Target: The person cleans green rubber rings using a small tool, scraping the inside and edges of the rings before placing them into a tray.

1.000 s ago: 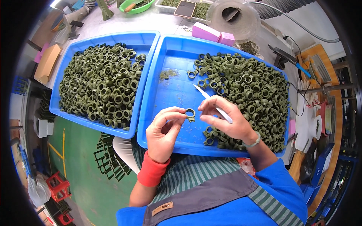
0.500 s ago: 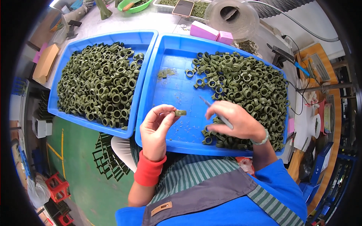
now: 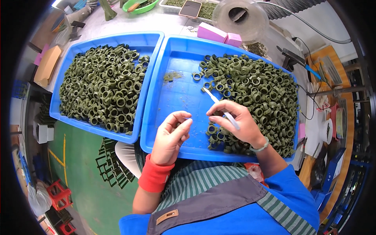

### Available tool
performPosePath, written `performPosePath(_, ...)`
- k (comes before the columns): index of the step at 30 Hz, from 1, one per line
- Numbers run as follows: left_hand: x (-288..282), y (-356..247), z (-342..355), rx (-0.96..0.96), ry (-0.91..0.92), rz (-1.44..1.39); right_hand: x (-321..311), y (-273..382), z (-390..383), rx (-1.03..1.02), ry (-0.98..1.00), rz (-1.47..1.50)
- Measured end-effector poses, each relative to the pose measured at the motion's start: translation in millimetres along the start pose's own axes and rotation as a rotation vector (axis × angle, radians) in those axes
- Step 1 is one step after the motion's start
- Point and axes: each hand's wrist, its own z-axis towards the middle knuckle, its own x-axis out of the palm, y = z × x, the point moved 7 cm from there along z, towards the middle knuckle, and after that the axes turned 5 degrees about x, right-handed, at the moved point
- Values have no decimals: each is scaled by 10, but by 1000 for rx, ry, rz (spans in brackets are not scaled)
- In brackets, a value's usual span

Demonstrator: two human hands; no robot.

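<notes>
My left hand point(image 3: 172, 135) is raised over the near part of the right blue tray point(image 3: 156, 94), thumb and fingers pinched together. What they hold, if anything, is hidden by the fingertips. Between the thumb and fingers of my right hand point(image 3: 239, 119) is a slim white pen-like tool point(image 3: 212, 96), tilted with its thin tip pointing away and to the left, over the edge of the ring heap. That heap of dark green ring-shaped parts point(image 3: 254, 82) fills the tray's right side. Small green shavings point(image 3: 172, 76) lie on the bare blue bottom.
A second blue tray point(image 3: 150, 51), heaped with similar green rings point(image 3: 103, 86), adjoins on the left. Behind stand pink boxes point(image 3: 212, 33), a phone point(image 3: 190, 8), a green basin point(image 3: 137, 8) and a clear round container point(image 3: 256, 19). A red stool point(image 3: 60, 194) is on the floor.
The green ring part visible in my left fingertips no longer shows, and that hand has shifted right. My right hand has moved nearer to it, the tool's tip swinging farther away. Rings near the right hand lie differently.
</notes>
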Motion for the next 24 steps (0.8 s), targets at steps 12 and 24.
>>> performPosePath(12, 173, 70, 19, -60, 26, -13, 108, -32, -20, -50, -38, 299)
performPosePath(24, 138, 120, 32, -119, 16, -43, 103, -44, -48, 16, -90, 333)
